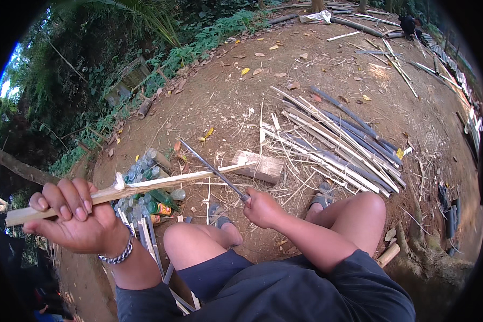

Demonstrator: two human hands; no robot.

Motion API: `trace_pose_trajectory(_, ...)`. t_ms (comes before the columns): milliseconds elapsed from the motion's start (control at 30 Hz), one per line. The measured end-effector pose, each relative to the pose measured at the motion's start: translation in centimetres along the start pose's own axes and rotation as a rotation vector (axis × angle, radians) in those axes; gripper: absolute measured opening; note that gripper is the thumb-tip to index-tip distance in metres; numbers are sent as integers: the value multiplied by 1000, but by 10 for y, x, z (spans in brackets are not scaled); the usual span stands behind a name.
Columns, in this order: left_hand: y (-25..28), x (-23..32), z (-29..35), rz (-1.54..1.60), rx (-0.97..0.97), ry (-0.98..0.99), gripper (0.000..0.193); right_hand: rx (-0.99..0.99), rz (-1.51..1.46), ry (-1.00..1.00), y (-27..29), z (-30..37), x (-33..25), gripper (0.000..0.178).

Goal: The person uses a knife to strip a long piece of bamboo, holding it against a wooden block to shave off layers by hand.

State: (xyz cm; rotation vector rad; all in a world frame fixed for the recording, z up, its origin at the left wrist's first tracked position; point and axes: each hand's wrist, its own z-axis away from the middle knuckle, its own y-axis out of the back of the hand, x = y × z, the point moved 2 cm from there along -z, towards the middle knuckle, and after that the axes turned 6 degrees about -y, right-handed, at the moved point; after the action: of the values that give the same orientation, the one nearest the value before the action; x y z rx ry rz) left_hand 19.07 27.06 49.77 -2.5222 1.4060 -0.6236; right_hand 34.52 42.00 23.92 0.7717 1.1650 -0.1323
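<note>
My left hand [72,228] is closed around the thick end of a pale split bamboo strip [145,185], which slants up to the right. A curled white shaving [119,181] stands up from the strip just past my fingers. My right hand [263,209] grips the handle of a long, narrow knife [198,155], its blade pointing up to the left. Blade and strip cross close to the strip's thin end; whether they touch I cannot tell. Beyond that end, a squared wooden block [265,168] lies on the dirt between my feet.
Glass bottles [163,198] are heaped at the left by my knee. A pile of bamboo strips and dark poles [338,139] lies ahead to the right. Shavings and leaves litter the dirt. Tree roots [424,252] rise at the right; a person [409,27] is far off.
</note>
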Motion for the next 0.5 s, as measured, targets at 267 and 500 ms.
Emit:
trace_pose_trajectory(267, 0, -7, -6, 29, -3, 27, 42, -44, 9, -1, -6, -14, 32, 20)
trace_pose_trajectory(500, 13, -2, -18, 37, -66, 36, 41, -162, 14, 137, 9, 10, -41, 21)
